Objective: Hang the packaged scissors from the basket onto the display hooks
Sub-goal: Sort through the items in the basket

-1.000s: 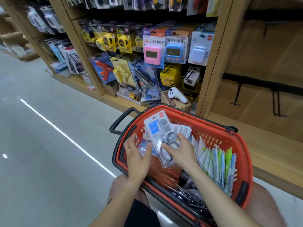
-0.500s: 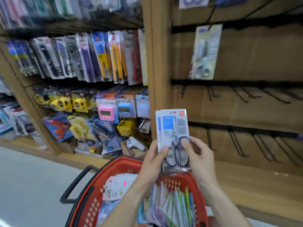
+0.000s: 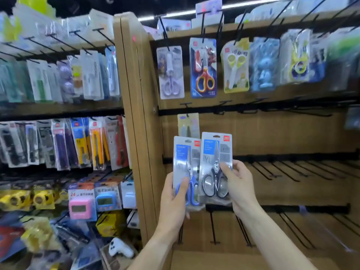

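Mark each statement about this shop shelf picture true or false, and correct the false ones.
1. Each hand holds its own pack of scissors. True: the left hand grips the blue-handled scissors pack, the right hand the black-handled scissors pack.
2. Both packs already hang on hooks. False: both are held up in front of the shelf, not on any hook.
3. The red and yellow scissors hang in the row above the held packs. True.
4. The hooks to the right of the hands are full of goods. False: they are bare.
5. The pink timer sits in the bay to the left of the wooden post. True.
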A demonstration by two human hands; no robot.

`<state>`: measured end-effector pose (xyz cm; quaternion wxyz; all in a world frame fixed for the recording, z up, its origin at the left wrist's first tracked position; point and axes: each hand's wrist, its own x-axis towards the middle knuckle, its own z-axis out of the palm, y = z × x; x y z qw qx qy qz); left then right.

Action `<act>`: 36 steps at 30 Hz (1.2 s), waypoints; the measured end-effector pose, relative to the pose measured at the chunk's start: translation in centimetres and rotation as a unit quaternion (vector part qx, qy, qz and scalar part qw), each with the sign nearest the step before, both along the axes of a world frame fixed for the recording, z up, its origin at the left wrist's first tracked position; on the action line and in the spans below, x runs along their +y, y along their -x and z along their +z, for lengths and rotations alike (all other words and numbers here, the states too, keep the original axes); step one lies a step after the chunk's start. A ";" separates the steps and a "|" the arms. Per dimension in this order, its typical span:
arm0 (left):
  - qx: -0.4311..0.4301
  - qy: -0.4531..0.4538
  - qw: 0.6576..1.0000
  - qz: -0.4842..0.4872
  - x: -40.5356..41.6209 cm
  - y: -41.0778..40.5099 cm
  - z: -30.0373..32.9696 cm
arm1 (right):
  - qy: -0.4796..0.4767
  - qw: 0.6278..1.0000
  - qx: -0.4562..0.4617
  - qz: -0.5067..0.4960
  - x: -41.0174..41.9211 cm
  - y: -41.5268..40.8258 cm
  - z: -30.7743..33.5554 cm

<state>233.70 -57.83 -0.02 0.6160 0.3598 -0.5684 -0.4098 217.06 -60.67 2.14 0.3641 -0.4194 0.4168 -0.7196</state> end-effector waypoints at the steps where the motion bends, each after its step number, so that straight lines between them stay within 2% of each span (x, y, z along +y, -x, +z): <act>1: 0.004 0.004 1.000 0.016 -0.2 0.0 0.5 | 0.003 1.000 0.003 0.001 -0.4 0.5 1.3; 6: 0.023 0.028 0.999 0.017 -0.4 0.3 2.8 | 0.022 0.999 0.014 -0.022 -2.6 2.9 5.4; 12: 0.022 0.036 0.999 -0.012 -1.1 2.0 4.2 | 0.018 0.998 0.043 -0.044 -4.3 4.4 6.8; 24: 0.018 0.053 0.998 -0.036 -2.9 4.5 5.6 | -0.059 0.993 0.093 -0.045 -9.9 5.2 6.8; 32: 0.016 0.031 0.998 -0.045 -3.6 6.1 5.8 | -0.133 0.987 0.090 -0.013 -14.7 7.2 6.4; 35: 0.015 0.023 0.998 -0.059 -4.0 6.4 5.7 | -0.128 0.973 0.166 -0.092 -13.3 7.5 6.2; 36: 0.016 0.018 0.998 -0.064 -4.1 6.6 5.6 | -0.101 0.973 0.159 -0.131 -12.1 7.5 6.2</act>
